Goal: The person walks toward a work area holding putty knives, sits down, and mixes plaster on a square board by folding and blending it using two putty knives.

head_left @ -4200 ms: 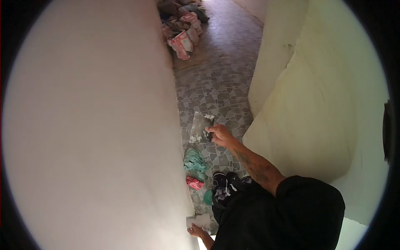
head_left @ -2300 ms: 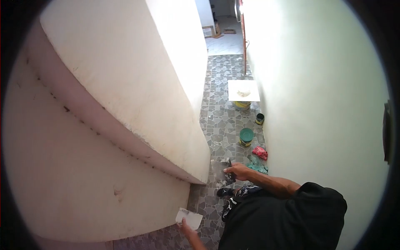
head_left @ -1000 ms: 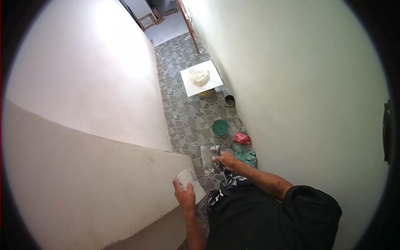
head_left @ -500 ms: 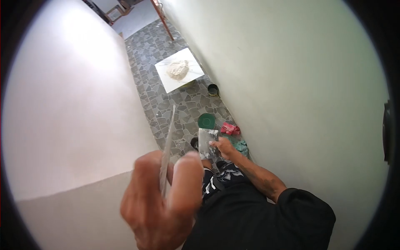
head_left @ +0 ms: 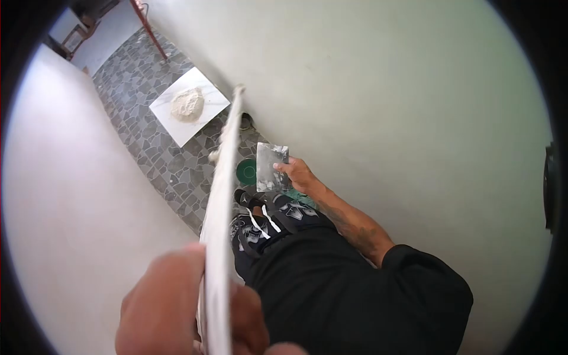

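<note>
My left hand (head_left: 160,305), large and blurred close to the camera, is closed around a thin flat putty scraper (head_left: 220,213). It is seen nearly edge-on, with white paste clinging along its left side near the far end. Farther off, my right hand (head_left: 299,174) grips a rectangular grey scraper (head_left: 272,168) by its right edge, thumb on its face. White smears mark the corners and edges of this plate. It is held above the floor, beside a green round lid or dish (head_left: 246,172). The two scrapers are apart.
A white marbled tile (head_left: 183,133) bears a heap of pale powder (head_left: 187,105). A dark pot (head_left: 246,121), partly hidden, stands by the right wall (head_left: 384,118). Another wall (head_left: 77,177) is on the left. Stone-patterned floor (head_left: 127,77) leads to reddish legs (head_left: 155,38) at the back.
The view has swung, shifting floor and tile leftward. My left hand is lower and farther left, its scraper larger in view and its paste now visible. The right hand has risen with its scraper.
</note>
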Motion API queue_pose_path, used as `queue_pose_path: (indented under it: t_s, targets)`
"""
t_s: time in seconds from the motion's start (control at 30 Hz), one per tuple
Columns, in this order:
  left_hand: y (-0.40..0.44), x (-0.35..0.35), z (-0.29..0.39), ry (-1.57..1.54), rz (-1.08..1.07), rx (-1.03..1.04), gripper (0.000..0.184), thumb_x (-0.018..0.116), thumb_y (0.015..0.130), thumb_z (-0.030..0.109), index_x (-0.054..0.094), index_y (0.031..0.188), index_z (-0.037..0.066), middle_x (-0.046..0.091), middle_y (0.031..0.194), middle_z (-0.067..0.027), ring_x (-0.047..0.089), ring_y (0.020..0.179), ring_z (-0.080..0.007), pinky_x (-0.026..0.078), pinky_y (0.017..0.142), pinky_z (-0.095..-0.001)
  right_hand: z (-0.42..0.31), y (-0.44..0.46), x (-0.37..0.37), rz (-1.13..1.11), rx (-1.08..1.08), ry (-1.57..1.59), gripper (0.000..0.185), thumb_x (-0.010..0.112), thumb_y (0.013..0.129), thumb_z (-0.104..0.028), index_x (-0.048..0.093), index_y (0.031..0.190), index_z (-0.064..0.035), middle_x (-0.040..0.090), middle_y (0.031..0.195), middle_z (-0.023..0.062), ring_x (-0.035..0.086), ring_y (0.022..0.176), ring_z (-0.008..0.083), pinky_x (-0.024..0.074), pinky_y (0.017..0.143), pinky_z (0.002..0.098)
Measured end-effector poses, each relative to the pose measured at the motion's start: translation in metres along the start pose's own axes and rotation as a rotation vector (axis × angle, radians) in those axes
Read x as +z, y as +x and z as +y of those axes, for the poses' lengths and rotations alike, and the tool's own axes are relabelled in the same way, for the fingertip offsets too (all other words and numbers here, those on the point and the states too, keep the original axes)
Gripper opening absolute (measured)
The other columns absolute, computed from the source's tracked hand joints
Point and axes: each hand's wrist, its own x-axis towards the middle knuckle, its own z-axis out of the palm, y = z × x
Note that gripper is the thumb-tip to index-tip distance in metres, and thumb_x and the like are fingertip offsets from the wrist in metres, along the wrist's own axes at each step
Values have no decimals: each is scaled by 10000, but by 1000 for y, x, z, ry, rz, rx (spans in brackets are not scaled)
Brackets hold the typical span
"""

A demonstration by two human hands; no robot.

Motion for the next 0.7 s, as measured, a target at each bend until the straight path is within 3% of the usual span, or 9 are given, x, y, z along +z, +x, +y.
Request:
queue_pose_path:
  t_s: [0.1,0.13,0.2,0.23,0.3,0.43,0.5,0.63,0.7]
  targets:
    - [2,-7,-47,-800,-45,168,344,657,845,-84,452,1056,95,577,999,-215,596,603,-270,470,474,-299,-15,-33,39,14,-62,88,287,621,918,-79,597,1182,31,651,1070,80,629,955,177,544,857,368]
    - [-12,-7,-65,-803,-30,261,338,640,856,-97,442,1045,101,566,1026,-236,597,610,-278,464,467,-295,-34,-41,59,-9,-102,127,285,623,917,-80,597,1177,34,652,1065,79,630,951,178,547,852,367]
    - [33,29,-53,-805,-110,272,330,650,851,-88,451,1050,84,560,1042,-229,619,661,-303,463,498,-309,-60,-19,47,-17,-109,208,292,633,909,-90,594,1168,40,654,1061,85,637,942,182,554,843,365]
    - [14,34,-67,-805,-150,277,327,656,848,-84,456,1052,76,557,1050,-226,629,687,-316,463,513,-315,-58,-32,62,-14,-137,225,296,637,906,-95,593,1163,43,656,1060,88,641,937,185,558,839,364]
    - [-5,7,-38,-472,-354,-176,212,624,858,-65,517,1032,-4,589,861,-148,584,706,-312,502,650,-398,-63,-36,70,27,-134,221,309,647,898,-102,588,1163,44,657,1061,96,646,939,192,556,850,364]
    - [-44,88,-58,-472,-154,-258,248,662,878,37,494,1060,15,579,878,-153,595,743,-291,493,690,-397,-86,-49,83,160,-142,230,344,650,890,-94,580,1193,53,652,1049,90,646,895,183,541,849,339]
    - [-64,121,-71,-586,-157,-559,268,630,828,-12,506,1052,68,562,781,-124,604,683,-294,496,691,-407,-56,-25,53,141,-177,214,352,645,882,-76,571,1200,53,654,1067,112,655,921,201,544,862,351]
    - [-127,174,-101,-711,-504,-1036,244,574,873,40,444,1076,84,553,791,-154,575,691,-294,459,674,-415,-74,-38,75,142,-228,221,354,637,886,-83,565,1210,37,642,1107,105,646,990,217,535,906,373]
    - [-170,211,-90,-662,-515,-1081,282,575,873,60,417,1105,95,562,792,-176,585,715,-335,448,702,-455,-70,-23,63,114,-225,208,348,631,893,-91,565,1212,30,637,1126,99,642,1008,218,531,923,381]
